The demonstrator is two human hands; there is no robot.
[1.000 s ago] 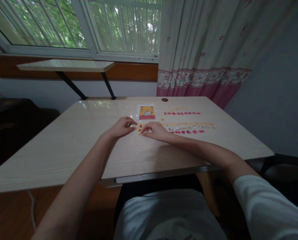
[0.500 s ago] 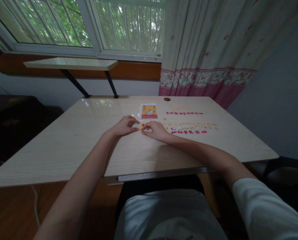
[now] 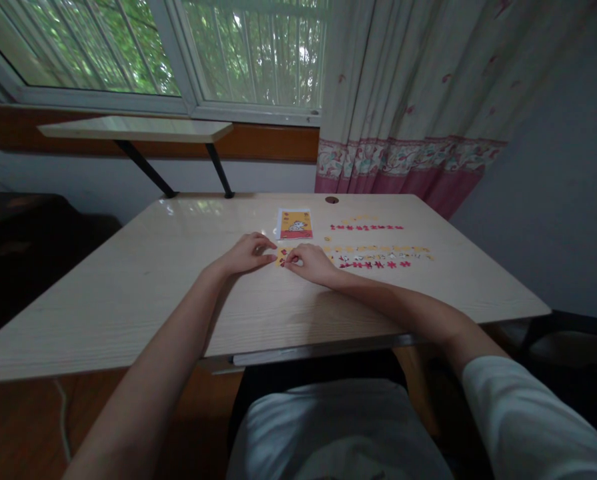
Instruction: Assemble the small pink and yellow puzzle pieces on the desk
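Observation:
Small yellow jigsaw puzzle pieces (image 3: 280, 253) with dark red marks lie joined on the desk between my hands. My left hand (image 3: 248, 255) rests at their left side, thumb and forefinger apart, the fingertips at the pieces' edge. From the right, my right hand (image 3: 312, 263) pinches at the lower part of these pieces, its fingertips closed on a puzzle piece that they mostly cover. Just behind stands out a picture card (image 3: 296, 225), lying flat, with a white animal on yellow above a red band.
To the right, loose pieces lie in rows: yellow pieces (image 3: 378, 250), white ones (image 3: 395, 256), red pieces (image 3: 378, 265) and a farther red row (image 3: 367, 228). The desk (image 3: 143, 300) has a cable hole (image 3: 331, 200) at the back and a raised shelf (image 3: 138, 128) at left.
My right fingertips have shifted slightly on the yellow pieces, and more of the red marks shows between my hands. My left hand stays in place. The view has moved slightly.

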